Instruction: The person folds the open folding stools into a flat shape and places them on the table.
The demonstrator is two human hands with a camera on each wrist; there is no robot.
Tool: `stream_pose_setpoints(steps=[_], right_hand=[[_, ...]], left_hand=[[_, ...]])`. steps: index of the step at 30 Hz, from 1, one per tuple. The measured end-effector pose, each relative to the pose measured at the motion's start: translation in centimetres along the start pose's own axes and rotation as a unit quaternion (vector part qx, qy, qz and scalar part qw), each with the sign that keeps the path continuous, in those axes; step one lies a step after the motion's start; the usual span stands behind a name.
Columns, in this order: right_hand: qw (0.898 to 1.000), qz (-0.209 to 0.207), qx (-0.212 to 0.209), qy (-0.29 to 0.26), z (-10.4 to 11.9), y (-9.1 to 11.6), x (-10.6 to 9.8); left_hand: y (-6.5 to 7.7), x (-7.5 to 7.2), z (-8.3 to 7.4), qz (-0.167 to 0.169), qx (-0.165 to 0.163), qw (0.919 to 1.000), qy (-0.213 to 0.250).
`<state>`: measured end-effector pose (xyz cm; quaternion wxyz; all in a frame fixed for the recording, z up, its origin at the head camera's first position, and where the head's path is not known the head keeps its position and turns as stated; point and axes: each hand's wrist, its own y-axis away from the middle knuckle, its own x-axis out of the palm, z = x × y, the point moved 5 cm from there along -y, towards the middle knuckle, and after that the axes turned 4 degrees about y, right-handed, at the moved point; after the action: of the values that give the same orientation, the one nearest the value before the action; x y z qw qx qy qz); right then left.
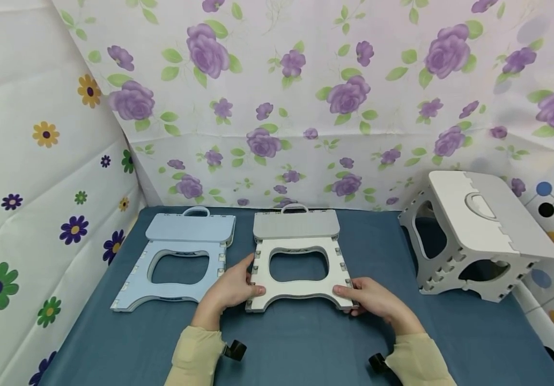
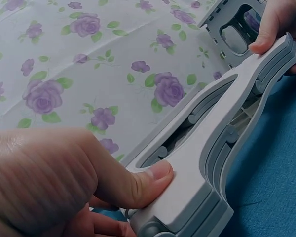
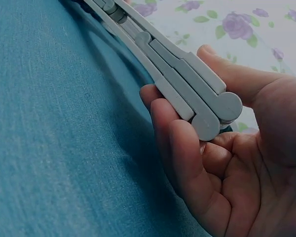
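Note:
A folded white-and-grey step stool (image 1: 301, 290) lies flat in the middle of the head view, its grey seat panel and carry handle pointing away from me. My left hand (image 1: 232, 287) grips its near left corner, the thumb on top and the index finger along the side edge. At the near right corner, my right hand (image 1: 373, 299) holds it with the thumb above. In the right wrist view the fingers (image 3: 187, 148) of that hand curl under the stool's stacked, hinged legs (image 3: 187, 84). The left wrist view shows the left thumb (image 2: 158, 173) pressing the white face.
Left of it lies a folded light blue step stool (image 1: 190, 228), close to my left hand. An unfolded grey-and-white step stool (image 1: 470, 214) stands at the right. All are on a blue cloth-covered table (image 1: 301, 343), with a flowered curtain (image 1: 277, 177) behind.

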<state>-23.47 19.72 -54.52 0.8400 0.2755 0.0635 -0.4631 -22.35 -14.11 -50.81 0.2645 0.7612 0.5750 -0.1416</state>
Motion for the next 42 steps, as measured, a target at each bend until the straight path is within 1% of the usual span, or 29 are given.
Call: stream_pose_setpoints(steps=[5,12,20,26,29,34,37,42], right_hand=[[1.0,0.0,0.001,0.008,0.0,-0.1,0.1],[1.0,-0.006,0.006,0.012,0.2,0.0,0.4],[0.999,-0.029,0.007,0.028,0.7,0.1,1.1],[0.998,-0.046,-0.003,0.035,1.1,-0.1,1.4],[0.998,-0.061,-0.018,0.026,1.6,-0.2,1.6],[0.995,-0.089,-0.027,0.021,2.3,-0.1,2.0],[0.995,-0.094,-0.024,0.032,2.4,-0.2,2.1],[0.994,-0.095,-0.031,0.05,2.3,-0.3,2.2]], left_hand=[[0.0,0.0,0.1,0.01,0.006,0.9999,-0.008],[-0.1,-0.1,0.2,0.027,0.024,0.9993,0.012],[0.5,-0.9,0.4,0.044,0.054,0.9973,0.023],[0.9,-1.7,0.6,0.045,0.044,0.9977,0.026],[1.1,-2.1,0.6,0.035,0.038,0.9984,0.022],[1.2,-2.7,0.4,-0.006,0.036,0.9992,0.013],[1.2,-2.8,0.3,-0.016,0.037,0.9992,0.007],[1.0,-2.6,0.0,-0.036,0.042,0.9981,-0.028]])
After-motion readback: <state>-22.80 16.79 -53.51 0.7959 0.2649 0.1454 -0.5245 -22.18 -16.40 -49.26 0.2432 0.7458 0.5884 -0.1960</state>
